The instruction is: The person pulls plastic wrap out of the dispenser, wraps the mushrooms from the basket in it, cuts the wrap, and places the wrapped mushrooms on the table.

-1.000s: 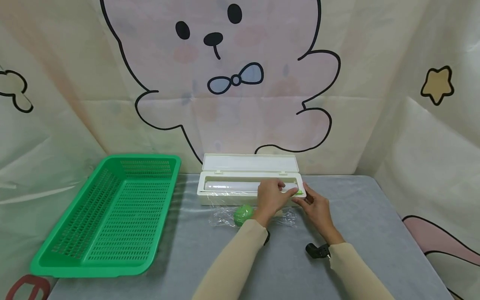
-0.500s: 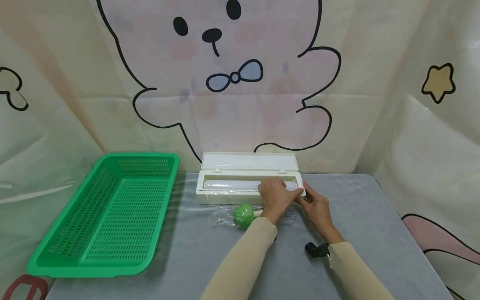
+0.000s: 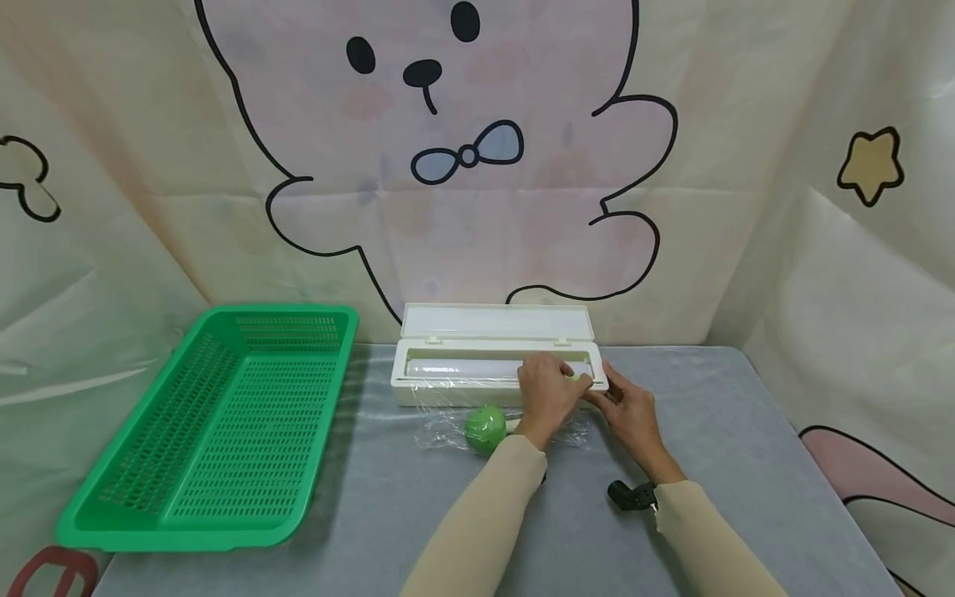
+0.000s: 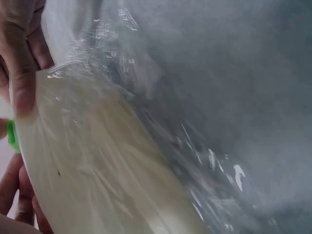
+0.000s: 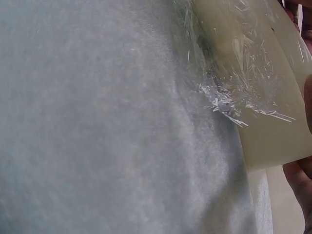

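Note:
A white cling film dispenser (image 3: 448, 396) stands at the back of the table with its lid up and a film roll (image 3: 462, 367) inside. My left hand (image 3: 546, 396) is over its right front edge, thumb and fingers pinching a small green slide cutter (image 4: 12, 136). My right hand (image 3: 632, 419) grips the dispenser's right end, thumb in front. Clear film (image 5: 222, 100) hangs down the front onto the table. Under it or in it, just before the dispenser, lies a green ball-shaped thing (image 3: 485, 429) with a pale stem, partly hidden by my left wrist.
On the left stands a large green perforated basket (image 3: 345, 373). The grey-covered table (image 3: 739, 464) reaches to a printed cloth (image 3: 477, 232) behind. A black wrist device (image 3: 630, 497) hangs beside the right sleeve.
My left hand shifted right along the dispenser's edge, then slightly back left. The green cutter, earlier at the right corner, now shows between its fingers. The right hand stays in place.

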The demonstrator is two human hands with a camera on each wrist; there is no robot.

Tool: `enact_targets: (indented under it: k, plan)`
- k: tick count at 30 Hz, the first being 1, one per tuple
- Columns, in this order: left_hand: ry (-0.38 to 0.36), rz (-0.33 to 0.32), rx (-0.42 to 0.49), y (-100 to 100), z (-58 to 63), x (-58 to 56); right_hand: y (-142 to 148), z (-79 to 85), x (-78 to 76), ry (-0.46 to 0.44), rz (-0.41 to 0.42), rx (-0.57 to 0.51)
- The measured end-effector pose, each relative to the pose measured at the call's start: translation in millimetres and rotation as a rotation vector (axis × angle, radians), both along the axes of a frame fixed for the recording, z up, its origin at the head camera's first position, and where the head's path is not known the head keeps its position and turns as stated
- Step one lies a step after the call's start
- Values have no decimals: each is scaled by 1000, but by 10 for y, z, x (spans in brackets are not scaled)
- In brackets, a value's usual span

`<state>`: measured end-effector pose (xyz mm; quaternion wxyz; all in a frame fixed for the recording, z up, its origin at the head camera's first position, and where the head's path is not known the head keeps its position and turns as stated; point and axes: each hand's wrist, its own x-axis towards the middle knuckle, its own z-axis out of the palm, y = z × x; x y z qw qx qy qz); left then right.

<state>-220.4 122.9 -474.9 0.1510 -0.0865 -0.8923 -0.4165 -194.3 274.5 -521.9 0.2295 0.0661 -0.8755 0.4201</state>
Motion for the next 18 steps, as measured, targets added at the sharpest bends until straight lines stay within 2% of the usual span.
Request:
enact_targets:
  k: [3, 9, 13, 18]
  plan:
    - [20, -37, 25, -44, -3, -12, 6, 3, 5, -6, 8, -2]
    - [11, -109, 87, -113, 14, -24, 10, 1, 2, -7, 9, -2]
    - [9, -121, 93, -152, 10, -11, 2, -7, 5, -14, 6, 16]
    - [34, -105, 39, -190, -13, 8, -11, -10, 15, -7, -8, 58]
